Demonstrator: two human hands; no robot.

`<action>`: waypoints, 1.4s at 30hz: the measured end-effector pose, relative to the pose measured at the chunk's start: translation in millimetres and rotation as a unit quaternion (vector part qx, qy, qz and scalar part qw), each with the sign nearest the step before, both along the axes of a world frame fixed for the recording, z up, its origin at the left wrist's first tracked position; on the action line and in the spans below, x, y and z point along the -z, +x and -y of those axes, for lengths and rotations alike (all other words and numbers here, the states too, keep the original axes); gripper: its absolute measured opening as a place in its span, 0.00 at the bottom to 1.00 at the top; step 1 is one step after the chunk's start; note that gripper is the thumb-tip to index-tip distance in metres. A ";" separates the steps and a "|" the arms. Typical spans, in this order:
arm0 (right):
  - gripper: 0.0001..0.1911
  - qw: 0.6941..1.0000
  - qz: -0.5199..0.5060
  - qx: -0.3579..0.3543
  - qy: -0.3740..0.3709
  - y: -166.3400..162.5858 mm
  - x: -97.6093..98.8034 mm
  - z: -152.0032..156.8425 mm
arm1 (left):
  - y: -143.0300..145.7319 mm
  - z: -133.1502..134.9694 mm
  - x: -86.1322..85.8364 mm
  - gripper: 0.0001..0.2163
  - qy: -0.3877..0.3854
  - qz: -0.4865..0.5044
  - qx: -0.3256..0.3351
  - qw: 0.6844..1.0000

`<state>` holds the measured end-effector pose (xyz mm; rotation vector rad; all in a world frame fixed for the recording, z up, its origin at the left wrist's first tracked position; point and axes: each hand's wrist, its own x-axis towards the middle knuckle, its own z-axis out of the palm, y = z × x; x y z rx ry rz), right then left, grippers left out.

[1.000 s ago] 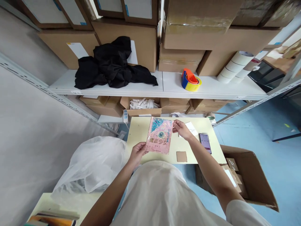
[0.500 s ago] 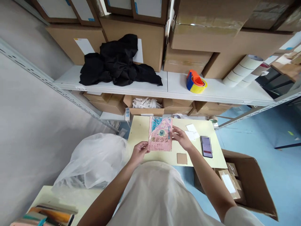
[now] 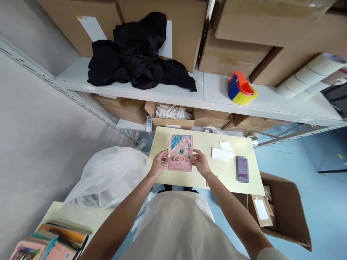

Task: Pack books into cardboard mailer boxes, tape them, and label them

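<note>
Presently, white cards [image 3: 221, 154] and phone [image 3: 242, 169] on the counter [image 3: 203, 142], right of the pink book [image 3: 180, 153]; book held above counter, left hand [image 3: 159, 163] and right hand [image 3: 200, 161] grip pinching opposite side edges. Versus earlier frame: brown square [image 3: 208, 183], then in full view, now mostly behind the right forearm [image 3: 227, 201]. Phone screen pixelated, unreadable

Pale table [image 3: 203, 140]: white cards [image 3: 221, 154], phone [image 3: 242, 169]. Shelf [image 3: 217, 85]: black cloth [image 3: 143, 54], tape dispenser [image 3: 244, 87].
</note>
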<state>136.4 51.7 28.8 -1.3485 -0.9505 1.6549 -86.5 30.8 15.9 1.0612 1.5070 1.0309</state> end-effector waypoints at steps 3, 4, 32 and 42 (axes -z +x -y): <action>0.16 0.999 0.010 0.017 -0.049 -38.3 24.9 -29.3 | -26.8 -29.2 24.1 0.19 -0.030 -0.058 -0.011 0.998; 0.14 0.998 0.019 0.016 -0.063 -50.9 33.5 -40.4 | -36.3 -40.1 33.3 0.18 -0.041 -0.085 -0.010 0.996; 0.16 0.920 0.391 -0.030 -0.016 -127.8 119.5 -120.6 | -99.7 -134.1 118.5 0.20 -0.072 -0.357 0.052 0.930; 0.17 0.924 0.299 -0.001 0.238 38.4 -49.3 -69.5 | 3.5 -136.7 -6.9 0.14 0.092 -0.222 0.264 0.934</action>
